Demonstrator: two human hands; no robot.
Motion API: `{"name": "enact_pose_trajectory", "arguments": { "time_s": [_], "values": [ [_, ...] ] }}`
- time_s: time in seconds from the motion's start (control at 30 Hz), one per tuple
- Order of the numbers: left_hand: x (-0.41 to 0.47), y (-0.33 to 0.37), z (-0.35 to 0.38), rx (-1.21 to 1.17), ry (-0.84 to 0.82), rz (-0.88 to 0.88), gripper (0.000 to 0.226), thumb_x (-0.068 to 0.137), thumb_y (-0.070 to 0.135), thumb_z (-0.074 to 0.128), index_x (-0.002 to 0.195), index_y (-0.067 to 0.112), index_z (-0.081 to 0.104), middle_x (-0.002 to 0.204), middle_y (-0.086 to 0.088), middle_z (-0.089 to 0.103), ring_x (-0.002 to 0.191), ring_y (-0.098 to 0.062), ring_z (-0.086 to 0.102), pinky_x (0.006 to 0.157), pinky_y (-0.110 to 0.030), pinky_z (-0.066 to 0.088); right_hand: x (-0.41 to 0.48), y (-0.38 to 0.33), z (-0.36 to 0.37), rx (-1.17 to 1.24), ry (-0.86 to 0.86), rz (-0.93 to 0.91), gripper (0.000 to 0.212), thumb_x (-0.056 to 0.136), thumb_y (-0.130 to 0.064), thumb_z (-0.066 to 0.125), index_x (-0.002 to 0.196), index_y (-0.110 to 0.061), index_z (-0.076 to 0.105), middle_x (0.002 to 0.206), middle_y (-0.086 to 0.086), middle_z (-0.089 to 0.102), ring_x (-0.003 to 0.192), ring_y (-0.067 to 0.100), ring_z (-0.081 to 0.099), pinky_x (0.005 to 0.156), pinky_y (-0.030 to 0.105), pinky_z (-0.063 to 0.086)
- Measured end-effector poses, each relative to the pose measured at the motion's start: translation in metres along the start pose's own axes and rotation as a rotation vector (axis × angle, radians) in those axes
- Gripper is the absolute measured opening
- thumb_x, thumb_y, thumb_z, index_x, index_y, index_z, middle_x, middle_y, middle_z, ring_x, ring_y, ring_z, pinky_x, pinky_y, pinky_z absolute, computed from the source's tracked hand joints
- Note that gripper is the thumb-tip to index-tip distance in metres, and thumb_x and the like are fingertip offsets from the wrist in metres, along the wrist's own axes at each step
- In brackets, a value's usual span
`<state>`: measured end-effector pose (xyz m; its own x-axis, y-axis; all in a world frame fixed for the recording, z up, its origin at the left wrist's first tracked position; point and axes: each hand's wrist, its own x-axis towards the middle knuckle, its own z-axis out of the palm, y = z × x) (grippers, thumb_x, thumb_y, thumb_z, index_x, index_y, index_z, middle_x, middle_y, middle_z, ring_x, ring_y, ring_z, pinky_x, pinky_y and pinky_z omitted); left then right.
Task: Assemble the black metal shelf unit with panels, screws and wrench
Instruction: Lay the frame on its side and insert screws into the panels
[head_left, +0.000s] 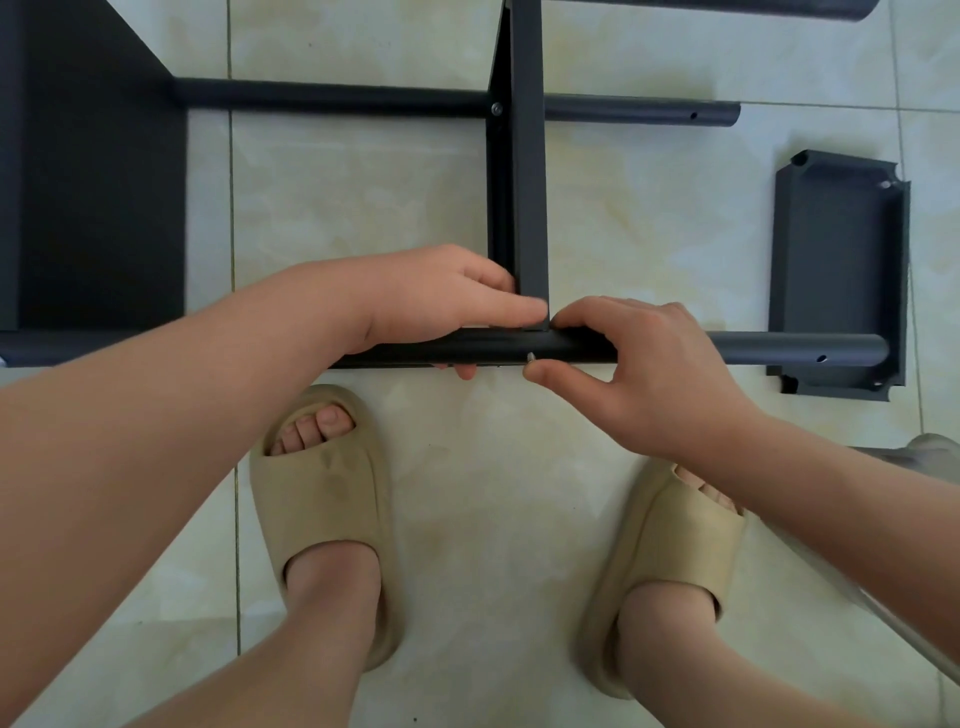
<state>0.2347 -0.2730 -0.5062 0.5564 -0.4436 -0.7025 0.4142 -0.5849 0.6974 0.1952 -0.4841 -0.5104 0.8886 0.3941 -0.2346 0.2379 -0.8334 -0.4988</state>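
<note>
Tubing (779, 348), round and matte black, gripped by left hand (441, 296), right hand (649, 364) pinching small silver screw (531, 357)

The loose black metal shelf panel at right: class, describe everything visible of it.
The loose black metal shelf panel is a matt rectangular tray with raised rims and notched corners. It lies flat on the pale tiled floor, hollow side up. The end of the near black metal tube crosses its near edge.
</note>
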Motion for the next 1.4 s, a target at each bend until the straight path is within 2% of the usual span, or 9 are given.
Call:
{"name": "enact_pose_trajectory", "arguments": {
  "time_s": [0.1, 0.27, 0.4, 0.57, 0.7, 0.87, 1.0, 1.27, 1.4],
  "values": [
    [0.0029, 0.0005, 0.0036, 0.076, 0.069, -0.024, 0.041, 0.091, 0.058, 0.057, 0.087, 0.020, 0.072, 0.071, -0.007, 0.073, 0.068, -0.017, 0.067, 0.074, -0.034, 0.049, -0.0012, -0.0006, 0.0016, -0.011, 0.023, -0.009, 0.052, 0.082, -0.070, 0.045, 0.099, -0.027, 0.067, 0.081, -0.014, 0.064, 0.077, 0.015, 0.058, 0.082, 0.037, 0.037],
    [0.0057, -0.0026, 0.0067, 0.037, 0.133, 0.030, 0.041, 0.092, 0.049, 0.062, 0.081, 0.010, 0.070, 0.071, -0.008, 0.073, 0.066, -0.015, 0.063, 0.072, -0.033, 0.048, -0.0014, -0.0008, 0.0029, -0.025, 0.040, 0.002, 0.051, 0.081, -0.071, 0.045, 0.098, -0.028, 0.066, 0.081, -0.015, 0.063, 0.078, 0.013, 0.057, 0.084, 0.034, 0.034],
    [0.0061, -0.0028, 0.0080, 0.029, 0.148, 0.037, 0.041, 0.092, 0.046, 0.063, 0.080, 0.007, 0.069, 0.076, -0.014, 0.072, 0.068, -0.019, 0.061, 0.074, -0.039, 0.051, -0.0018, 0.0000, 0.0033, -0.028, 0.042, -0.004, 0.049, 0.082, -0.071, 0.045, 0.097, -0.029, 0.065, 0.082, -0.015, 0.063, 0.077, 0.012, 0.056, 0.084, 0.032, 0.032],
    [0.0065, -0.0028, 0.0090, 0.046, 0.167, 0.044, 0.039, 0.094, 0.043, 0.062, 0.072, 0.012, 0.067, 0.065, -0.004, 0.069, 0.056, -0.009, 0.056, 0.063, -0.028, 0.042, -0.0037, 0.0007, 0.0044, -0.038, 0.057, -0.017, 0.047, 0.084, -0.069, 0.046, 0.096, -0.027, 0.064, 0.081, -0.015, 0.062, 0.076, 0.014, 0.057, 0.085, 0.034, 0.034],
    [0.0064, -0.0031, 0.0088, 0.037, 0.171, 0.045, 0.042, 0.093, 0.044, 0.062, 0.074, 0.007, 0.067, 0.063, -0.005, 0.068, 0.056, -0.012, 0.055, 0.062, -0.028, 0.043, -0.0034, -0.0009, 0.0048, -0.033, 0.052, -0.002, 0.047, 0.083, -0.070, 0.046, 0.094, -0.028, 0.063, 0.079, -0.014, 0.062, 0.076, 0.015, 0.057, 0.085, 0.034, 0.033],
    [0.0076, -0.0028, 0.0090, 0.064, 0.184, 0.038, 0.041, 0.094, 0.044, 0.062, 0.065, 0.015, 0.062, 0.050, 0.008, 0.054, 0.047, -0.007, 0.046, 0.053, -0.024, 0.036, -0.0025, -0.0039, 0.0050, -0.038, 0.073, 0.029, 0.048, 0.077, -0.069, 0.047, 0.092, -0.027, 0.063, 0.070, -0.018, 0.054, 0.069, 0.012, 0.051, 0.084, 0.033, 0.034],
    [0.0066, -0.0025, 0.0086, 0.062, 0.168, 0.048, 0.041, 0.094, 0.045, 0.061, 0.067, 0.014, 0.064, 0.056, 0.003, 0.062, 0.049, -0.006, 0.050, 0.057, -0.027, 0.037, 0.0007, -0.0054, 0.0071, -0.041, 0.100, 0.050, 0.051, 0.071, -0.071, 0.048, 0.087, -0.026, 0.064, 0.063, -0.020, 0.048, 0.063, 0.011, 0.047, 0.081, 0.033, 0.034],
    [0.0066, -0.0036, 0.0074, 0.040, 0.130, 0.038, 0.041, 0.094, 0.050, 0.060, 0.073, 0.016, 0.071, 0.069, -0.004, 0.073, 0.065, -0.013, 0.063, 0.073, -0.034, 0.050, 0.0010, -0.0016, 0.0080, -0.038, 0.109, -0.015, 0.052, 0.077, -0.071, 0.051, 0.088, -0.022, 0.064, 0.066, -0.016, 0.051, 0.061, 0.014, 0.046, 0.077, 0.035, 0.037],
    [0.0058, -0.0034, 0.0069, 0.063, 0.135, 0.033, 0.043, 0.094, 0.052, 0.058, 0.069, 0.018, 0.069, 0.067, -0.002, 0.072, 0.061, -0.011, 0.060, 0.068, -0.030, 0.046, 0.0021, 0.0006, 0.0043, 0.015, 0.072, -0.014, 0.055, 0.077, -0.075, 0.051, 0.090, -0.024, 0.064, 0.066, -0.021, 0.049, 0.060, 0.006, 0.047, 0.075, 0.035, 0.036]
  ]
}}
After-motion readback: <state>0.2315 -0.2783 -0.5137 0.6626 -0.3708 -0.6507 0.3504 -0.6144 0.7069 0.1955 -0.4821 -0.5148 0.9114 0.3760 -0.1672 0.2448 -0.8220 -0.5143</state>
